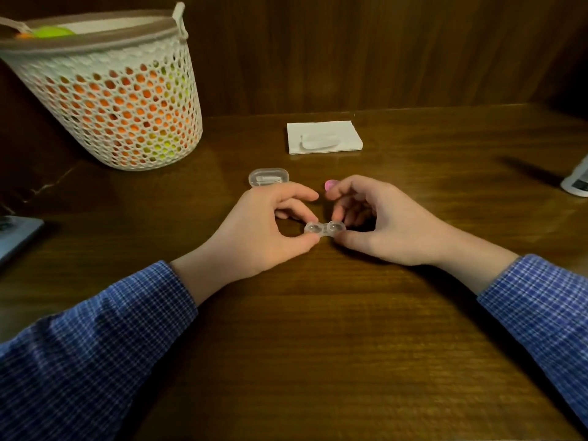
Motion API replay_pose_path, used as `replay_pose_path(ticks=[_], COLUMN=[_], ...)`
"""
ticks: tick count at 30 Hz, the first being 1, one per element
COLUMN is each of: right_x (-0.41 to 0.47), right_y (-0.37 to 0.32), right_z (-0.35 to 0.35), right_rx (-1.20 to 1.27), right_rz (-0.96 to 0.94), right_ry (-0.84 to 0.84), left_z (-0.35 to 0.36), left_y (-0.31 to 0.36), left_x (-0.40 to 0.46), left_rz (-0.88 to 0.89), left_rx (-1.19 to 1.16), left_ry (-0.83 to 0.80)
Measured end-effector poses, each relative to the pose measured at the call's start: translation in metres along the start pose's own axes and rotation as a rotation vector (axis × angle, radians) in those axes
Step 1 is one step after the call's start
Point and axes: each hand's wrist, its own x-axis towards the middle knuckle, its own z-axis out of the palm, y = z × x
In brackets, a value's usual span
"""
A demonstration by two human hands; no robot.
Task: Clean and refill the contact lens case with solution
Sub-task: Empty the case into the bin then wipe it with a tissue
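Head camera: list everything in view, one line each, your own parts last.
contact lens case: one, clear, two open wells, held between both hands at table centre
pink cap: one, behind right fingers
clear box: one, behind left hand
napkin: one, white, far centre, small white item on it
basket: one, white mesh, orange and green contents, far left
white bottle: one, right edge, cut off
grey object: one, left edge
table: one, dark wood
left hand: blue checked sleeve
right hand: blue checked sleeve
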Motion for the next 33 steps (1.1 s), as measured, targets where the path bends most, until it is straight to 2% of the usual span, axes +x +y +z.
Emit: replay_pose_path(ticks=[5, 10, 11, 14, 18, 21, 25, 33], right_x=[-0.002, 0.028, 0.042, 0.087, 0.134, 0.15, 0.156, 0.155], right_y=[-0.003, -0.003, -0.001, 0.003, 0.009, 0.017, 0.027, 0.028], right_z=[-0.003, -0.022, -0.026, -0.037, -0.043, -0.041, -0.04, -0.037], right_rx=[0.047, 0.242, 0.164, -0.272, -0.526, -0.621, -0.59, -0.687], right_rz=[-0.007, 0.084, 0.096, 0.024, 0.06, 0.125, 0.181, 0.131], right_ry=[0.035, 0.292, 0.329, 0.344, 0.177, 0.11, 0.151, 0.206], left_z=[0.0, -0.003, -0.003, -0.004, -0.004, -0.003, -0.002, -0.003], left_y=[0.004, 0.004, 0.004, 0.004, 0.003, 0.0, -0.003, -0.004], left_x=[-0.001, -0.003, -0.003, -0.002, -0.002, -0.002, -0.002, -0.002], left_rz=[-0.021, -0.054, -0.069, -0.091, -0.104, -0.106, -0.092, -0.083], left_rx=[-0.008, 0.058, 0.063, 0.065, 0.057, 0.04, 0.025, 0.03], left_ry=[0.0, 0.03, 0.034, 0.03, 0.019, 0.015, 0.018, 0.015])
